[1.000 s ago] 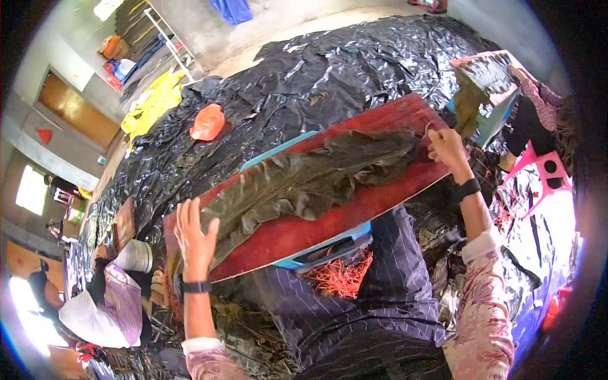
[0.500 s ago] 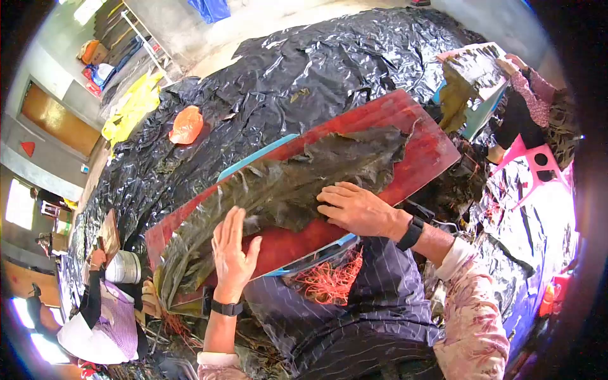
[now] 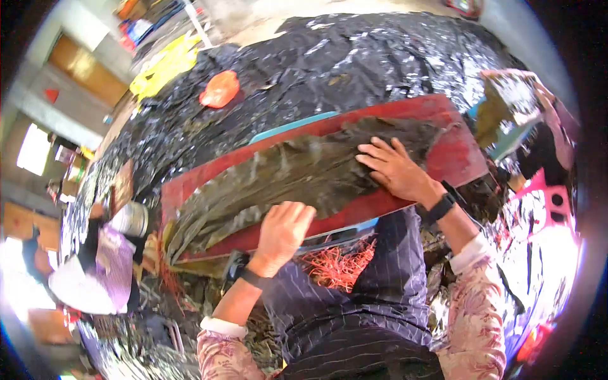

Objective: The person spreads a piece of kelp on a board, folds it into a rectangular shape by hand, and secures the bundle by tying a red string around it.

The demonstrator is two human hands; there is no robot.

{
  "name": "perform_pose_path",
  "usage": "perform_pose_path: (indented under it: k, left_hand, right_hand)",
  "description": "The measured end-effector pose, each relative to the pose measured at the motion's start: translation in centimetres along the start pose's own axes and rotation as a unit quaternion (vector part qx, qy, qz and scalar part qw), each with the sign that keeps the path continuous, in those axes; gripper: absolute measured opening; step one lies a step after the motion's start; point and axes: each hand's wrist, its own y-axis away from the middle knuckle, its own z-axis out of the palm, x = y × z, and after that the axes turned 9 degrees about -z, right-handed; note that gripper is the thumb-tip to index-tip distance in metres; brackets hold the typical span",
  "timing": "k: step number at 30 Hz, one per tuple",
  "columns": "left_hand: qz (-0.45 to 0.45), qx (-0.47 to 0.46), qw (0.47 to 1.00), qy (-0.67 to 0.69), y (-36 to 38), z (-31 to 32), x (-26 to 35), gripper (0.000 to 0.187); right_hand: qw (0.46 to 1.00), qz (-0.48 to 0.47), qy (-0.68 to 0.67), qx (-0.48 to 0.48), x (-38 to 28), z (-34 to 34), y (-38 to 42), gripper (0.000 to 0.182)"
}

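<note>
A large dark brown dried leaf [image 3: 304,161], which looks like a tobacco leaf, lies spread lengthwise over a red board [image 3: 456,152] above my lap. My left hand [image 3: 285,231] rests at the leaf's near edge, left of the middle, fingers together and slightly bent, the thumb hidden. Its fingers do not appear to grip anything. My right hand [image 3: 399,172] lies on the right part of the leaf with its fingers spread. The leaf's left end reaches the board's left edge.
Black plastic sheeting [image 3: 285,95] covers the floor beyond the board, with an orange bag [image 3: 219,88] on it. Red string [image 3: 339,265] lies between my legs. A person [image 3: 104,259] sits at left beside a white bucket [image 3: 131,220]; another person's sleeve [image 3: 557,120] shows at right.
My right hand has slid right along the leaf. My left hand has moved right, its fingers now more bent. The leaf lies flatter, and the view has shifted.
</note>
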Motion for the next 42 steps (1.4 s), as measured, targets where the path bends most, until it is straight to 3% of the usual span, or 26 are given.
perform_pose_path:
  k: [3,6,8,11,13,16,19,23,26,28,30,32,34,35,36,37,38,39,40,42]
  left_hand:
    - [0.045,-0.007,0.999,0.029,1.5,-1.4,0.7,0.020]
    - [-0.029,0.048,0.997,0.049,4.7,-4.0,-0.2,0.019]
    - [-0.151,0.130,0.979,0.034,8.3,-5.9,-2.2,0.017]
    - [-0.386,0.321,0.863,0.051,16.0,-6.9,-6.8,0.010]
    - [-0.477,0.410,0.777,0.025,21.8,-6.9,-10.1,0.014]
    - [-0.608,0.361,0.690,0.156,31.8,-4.3,-15.8,0.030]
    - [-0.658,0.250,0.668,0.242,33.9,-1.6,-17.9,0.057]
    - [-0.635,0.292,0.609,0.375,30.0,-0.8,-17.8,0.049]
    - [-0.617,0.265,0.605,0.427,29.5,-0.2,-19.7,0.048]
    - [-0.667,0.209,0.568,0.434,31.0,0.3,-22.3,0.044]
    - [-0.654,0.226,0.581,0.429,33.9,0.7,-24.9,0.040]
    - [-0.521,0.367,0.550,0.539,39.2,2.9,-29.2,0.032]
    - [-0.480,0.317,0.703,0.419,32.5,-4.8,-26.0,0.020]
    - [-0.563,0.273,0.676,0.389,33.4,-6.7,-28.2,0.027]
    - [-0.585,0.305,0.648,0.379,31.3,-9.1,-28.1,0.030]
    - [-0.601,0.260,0.728,0.203,30.5,-11.0,-28.6,0.034]
    - [-0.597,0.300,0.719,0.193,31.2,-11.3,-31.2,0.037]
    - [-0.590,0.289,0.742,0.135,27.6,-14.2,-29.3,0.039]
    - [-0.516,0.292,0.799,0.098,29.0,-14.6,-32.8,0.038]
    - [-0.525,0.313,0.763,0.210,26.3,-17.5,-33.2,0.035]
  right_hand:
    - [0.998,0.023,-0.038,-0.034,-0.7,-1.7,-0.6,0.041]
    - [0.995,0.062,-0.044,-0.057,-1.6,-2.9,-1.7,0.038]
    - [0.994,0.073,-0.036,-0.067,-3.1,-3.3,-3.1,0.037]
    - [0.992,-0.110,0.044,0.033,-8.0,-3.2,-6.7,0.035]
    - [0.981,-0.188,-0.004,0.042,-11.6,-2.3,-9.5,0.037]
    - [0.974,-0.218,-0.056,0.027,-16.2,-0.4,-13.2,0.043]
    - [0.976,-0.208,-0.068,0.006,-17.9,2.3,-15.4,0.049]
    - [0.979,-0.194,-0.052,0.023,-18.1,4.9,-16.5,0.044]
    - [0.981,-0.189,-0.033,0.040,-17.6,5.5,-16.5,0.031]
    - [0.977,-0.203,-0.058,0.007,-17.2,5.1,-16.5,0.023]
    - [0.977,-0.200,-0.074,0.016,-16.9,5.1,-16.2,0.020]
    - [0.975,-0.200,-0.090,0.027,-16.5,5.0,-16.1,0.017]
    - [0.968,-0.203,-0.138,0.046,-16.0,4.8,-15.7,0.019]
    - [0.968,-0.202,-0.141,0.047,-15.8,4.8,-15.4,0.022]
    - [0.968,-0.201,-0.142,0.047,-15.7,4.6,-15.3,0.022]
    - [0.967,-0.215,-0.127,0.045,-15.7,4.4,-15.2,0.023]
    - [0.966,-0.229,-0.111,0.042,-15.6,4.3,-15.1,0.025]
    - [0.965,-0.233,-0.113,0.045,-15.5,4.7,-14.9,0.028]
    - [0.965,-0.231,-0.112,0.046,-15.4,4.7,-15.0,0.028]
    - [0.962,-0.252,-0.102,0.017,-15.3,4.5,-15.0,0.030]
